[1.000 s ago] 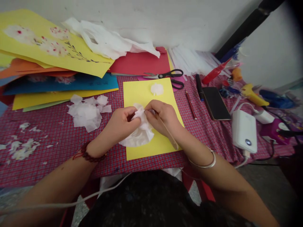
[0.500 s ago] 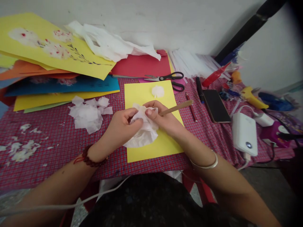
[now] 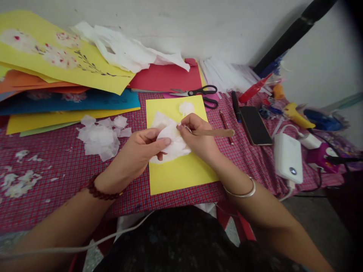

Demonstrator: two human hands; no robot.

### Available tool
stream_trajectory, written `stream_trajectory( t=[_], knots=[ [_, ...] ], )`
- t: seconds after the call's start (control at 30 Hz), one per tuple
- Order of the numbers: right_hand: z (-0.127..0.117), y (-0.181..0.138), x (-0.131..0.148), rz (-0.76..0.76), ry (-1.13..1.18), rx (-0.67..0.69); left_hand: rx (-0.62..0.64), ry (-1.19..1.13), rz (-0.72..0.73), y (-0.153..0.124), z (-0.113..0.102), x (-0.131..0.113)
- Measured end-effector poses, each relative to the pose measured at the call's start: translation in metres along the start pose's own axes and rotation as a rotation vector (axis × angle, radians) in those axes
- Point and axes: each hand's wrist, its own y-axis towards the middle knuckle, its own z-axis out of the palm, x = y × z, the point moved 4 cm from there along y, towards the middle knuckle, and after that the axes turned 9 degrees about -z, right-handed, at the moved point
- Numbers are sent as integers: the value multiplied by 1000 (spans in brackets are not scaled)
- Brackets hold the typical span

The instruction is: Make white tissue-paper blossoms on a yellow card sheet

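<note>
Over a yellow card sheet (image 3: 181,173) my two hands hold a piece of thin white tissue paper (image 3: 172,141). My left hand (image 3: 138,153) pinches its left side between thumb and fingers. My right hand (image 3: 198,138) pinches the upper right edge and also holds a flat wooden stick (image 3: 217,132) that points to the right. A small white tissue tuft (image 3: 186,107) lies near the top of the yellow sheet.
A heap of white tissue scraps (image 3: 100,136) lies to the left on the red checked cloth (image 3: 56,177). Coloured card sheets (image 3: 65,62) are stacked at the back left. Scissors (image 3: 198,92), a pencil (image 3: 226,124), a phone (image 3: 251,119), a white power bank (image 3: 287,156) and a yellow glue gun (image 3: 297,115) lie to the right.
The bunched tissue has been spread flatter between my hands. The wooden stick swung from pointing toward me to pointing right. Both hands stayed over the yellow sheet.
</note>
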Motion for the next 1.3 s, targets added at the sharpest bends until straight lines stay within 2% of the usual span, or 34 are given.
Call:
stream_trajectory(
  t=[0.17,0.37,0.57,0.63,0.7,0.77,0.83,0.9,0.93,1.0,1.1,1.13,1.2,1.3],
  knots=[
    [-6,2,1,-46,-108,-21,-31,-134,57,-2,-2,-11],
    [-9,8,3,5,230,17,-90,-204,70,0,-7,-16],
    [-30,-1,31,-126,249,-198,-191,-59,180,-3,-12,-19],
    [-30,-6,43,-209,235,-140,-195,-23,181,-4,-12,-18],
    [-24,-9,50,-273,184,4,-179,-5,164,-3,-11,-17],
    [-19,-8,46,-239,113,84,-168,-10,160,-2,-10,-16],
    [-19,-4,33,-120,101,21,-176,-32,185,-2,-12,-18],
    [-22,0,21,-15,182,-72,-173,-37,242,-4,-14,-21],
    [-21,1,17,11,237,-67,-167,-3,285,-6,-15,-24],
    [-17,4,15,15,338,56,-168,169,434,-13,-15,-33],
    [-8,2,22,-39,421,359,-160,456,647,-23,-11,-42],
    [-6,0,24,-52,423,435,-147,460,658,-24,-10,-42],
    [-3,-3,26,-49,388,557,-152,315,584,-18,-12,-40],
    [1,-8,24,-19,270,683,-263,-6,423,-5,-21,-32]
  ],
)
